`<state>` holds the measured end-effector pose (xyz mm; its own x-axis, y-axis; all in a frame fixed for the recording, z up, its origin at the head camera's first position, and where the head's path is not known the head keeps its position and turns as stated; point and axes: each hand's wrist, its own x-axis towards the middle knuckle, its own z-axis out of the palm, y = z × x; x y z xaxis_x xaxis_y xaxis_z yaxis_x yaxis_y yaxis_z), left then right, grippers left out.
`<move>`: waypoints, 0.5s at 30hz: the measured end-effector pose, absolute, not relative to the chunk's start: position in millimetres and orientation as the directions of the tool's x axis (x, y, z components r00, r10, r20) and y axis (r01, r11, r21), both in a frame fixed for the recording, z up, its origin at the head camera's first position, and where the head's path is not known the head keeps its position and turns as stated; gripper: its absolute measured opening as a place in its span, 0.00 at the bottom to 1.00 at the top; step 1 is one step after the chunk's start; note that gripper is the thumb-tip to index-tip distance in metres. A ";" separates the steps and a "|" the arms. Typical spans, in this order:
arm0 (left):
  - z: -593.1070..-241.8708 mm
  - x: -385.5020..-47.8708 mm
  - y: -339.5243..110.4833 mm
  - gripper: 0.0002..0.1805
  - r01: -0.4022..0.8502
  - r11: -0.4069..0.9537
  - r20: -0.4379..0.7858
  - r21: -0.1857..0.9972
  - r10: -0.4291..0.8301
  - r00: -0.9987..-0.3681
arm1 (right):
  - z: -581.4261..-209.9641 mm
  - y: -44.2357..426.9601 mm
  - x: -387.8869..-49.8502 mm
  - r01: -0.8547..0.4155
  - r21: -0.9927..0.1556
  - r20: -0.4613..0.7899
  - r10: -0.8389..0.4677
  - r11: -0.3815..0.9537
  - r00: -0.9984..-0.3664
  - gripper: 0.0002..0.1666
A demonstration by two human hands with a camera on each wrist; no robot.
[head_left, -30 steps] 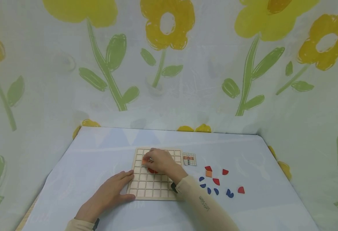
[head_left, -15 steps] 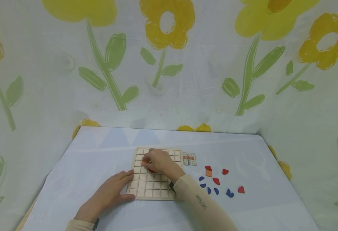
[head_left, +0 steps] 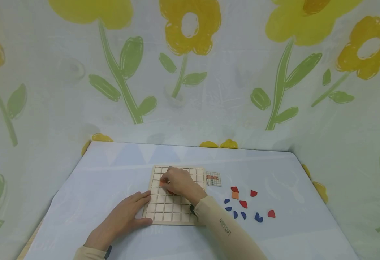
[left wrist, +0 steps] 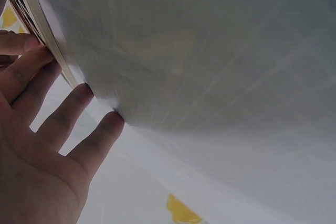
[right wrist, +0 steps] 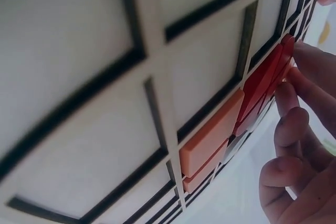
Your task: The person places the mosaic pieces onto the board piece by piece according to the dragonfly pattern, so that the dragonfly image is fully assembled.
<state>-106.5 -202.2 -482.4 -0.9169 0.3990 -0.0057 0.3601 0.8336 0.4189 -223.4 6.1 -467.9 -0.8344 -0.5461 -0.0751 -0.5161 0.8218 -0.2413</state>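
A wooden grid board [head_left: 167, 207] lies on the table. My left hand [head_left: 126, 213] rests at its left side with fingers extended, the fingertips touching the edge and the thumb at the near left corner. My right hand [head_left: 180, 181] is over the upper left part of the board, fingertips bent down around a small red piece [right wrist: 286, 51]. In the right wrist view, another red piece [right wrist: 258, 85] and an orange piece [right wrist: 210, 132] sit in cells beside it. From the head view, the right hand hides much of these pieces.
Right of the board lies a small pattern card [head_left: 213, 178]. Beyond it are scattered several red quarter-circle pieces [head_left: 243, 204], an orange square [head_left: 234, 195] and several blue half-round pieces [head_left: 235, 215]. Flower-printed cloth [head_left: 216, 101] walls in the table.
The right forearm has shifted slightly to the left while its fingertips stay at nearly the same cell. My left hand and the loose pieces have not moved.
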 end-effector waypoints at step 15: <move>-481.3 -106.6 -200.9 0.45 0.354 0.838 -0.014 0.415 0.395 -0.918 | -473.3 6.9 -220.9 -0.504 -0.275 -0.040 -0.534 0.819 -0.845 0.10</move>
<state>-106.6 -200.9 -481.3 -0.9185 0.3952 -0.0140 0.3543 0.8381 0.4149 -220.9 6.9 -473.3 -0.8448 -0.5336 -0.0405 -0.5039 0.8187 -0.2754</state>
